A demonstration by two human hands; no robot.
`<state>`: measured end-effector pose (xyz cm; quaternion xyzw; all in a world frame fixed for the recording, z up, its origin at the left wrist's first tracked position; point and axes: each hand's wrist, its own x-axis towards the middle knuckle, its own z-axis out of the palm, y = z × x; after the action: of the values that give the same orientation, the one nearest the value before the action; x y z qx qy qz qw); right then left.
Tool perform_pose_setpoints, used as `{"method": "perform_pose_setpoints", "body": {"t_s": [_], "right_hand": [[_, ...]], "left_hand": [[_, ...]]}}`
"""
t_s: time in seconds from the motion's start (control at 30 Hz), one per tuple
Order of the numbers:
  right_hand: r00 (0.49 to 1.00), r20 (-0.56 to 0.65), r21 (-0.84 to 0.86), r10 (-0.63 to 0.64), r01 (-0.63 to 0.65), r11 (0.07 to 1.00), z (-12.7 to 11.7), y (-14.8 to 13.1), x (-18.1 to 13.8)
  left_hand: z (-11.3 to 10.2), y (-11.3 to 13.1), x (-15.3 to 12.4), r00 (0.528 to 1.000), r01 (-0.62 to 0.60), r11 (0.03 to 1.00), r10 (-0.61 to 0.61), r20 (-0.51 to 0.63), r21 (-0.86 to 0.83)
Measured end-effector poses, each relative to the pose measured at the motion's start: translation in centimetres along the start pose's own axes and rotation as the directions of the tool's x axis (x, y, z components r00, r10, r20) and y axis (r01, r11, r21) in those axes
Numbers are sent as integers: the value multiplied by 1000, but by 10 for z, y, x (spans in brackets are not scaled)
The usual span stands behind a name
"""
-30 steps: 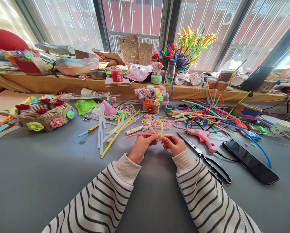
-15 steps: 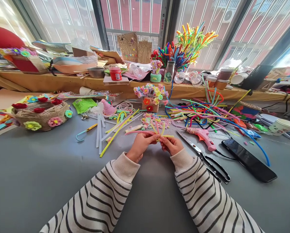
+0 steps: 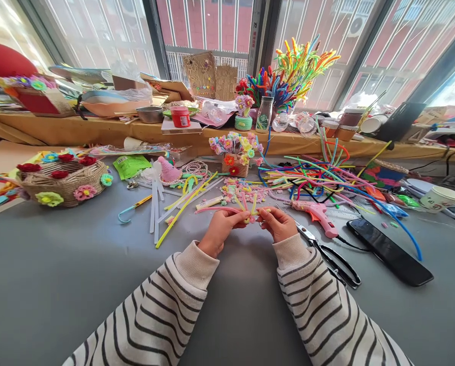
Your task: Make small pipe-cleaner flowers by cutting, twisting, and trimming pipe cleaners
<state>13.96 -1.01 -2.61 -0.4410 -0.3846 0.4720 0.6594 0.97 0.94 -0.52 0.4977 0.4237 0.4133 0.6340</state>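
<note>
Both my hands meet over the grey table (image 3: 59, 284), pinching a small bundle of pink and yellow pipe cleaners (image 3: 246, 207) whose ends fan upward. My left hand (image 3: 221, 231) is closed on the bundle's left side, where a long pink stem (image 3: 212, 209) trails off to the left. My right hand (image 3: 278, 223) is closed on the right side, fingertips at the crossing point. Both arms wear striped sleeves.
Black scissors (image 3: 328, 256), a pink glue gun (image 3: 314, 213) and a dark phone (image 3: 389, 251) lie right of my hands. A heap of loose coloured pipe cleaners (image 3: 319, 175) spreads behind them. A woven basket with flowers (image 3: 61, 180) stands far left; small flower pots (image 3: 235, 152) sit ahead.
My right hand has shifted slightly right and turned; the pipe-cleaner ends fan out more above my fingers. My left hand has kept its grip.
</note>
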Motion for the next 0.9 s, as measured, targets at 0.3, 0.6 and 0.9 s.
{"method": "perform_pose_setpoints", "body": {"t_s": [0.3,0.6,0.9], "right_hand": [[992,124,97,37,-50,994,0,4,3],[997,77,17,7,-9,1000,-1,-2,1],[964,29,-291,-264,261,920,-1,7,0]], "left_hand": [[1,0,-3,998,-33,999,33,55,0],[3,-1,-4,996,-40,998,43,76,-37],[2,0,-3,999,7,995,-3,44,-97]]}}
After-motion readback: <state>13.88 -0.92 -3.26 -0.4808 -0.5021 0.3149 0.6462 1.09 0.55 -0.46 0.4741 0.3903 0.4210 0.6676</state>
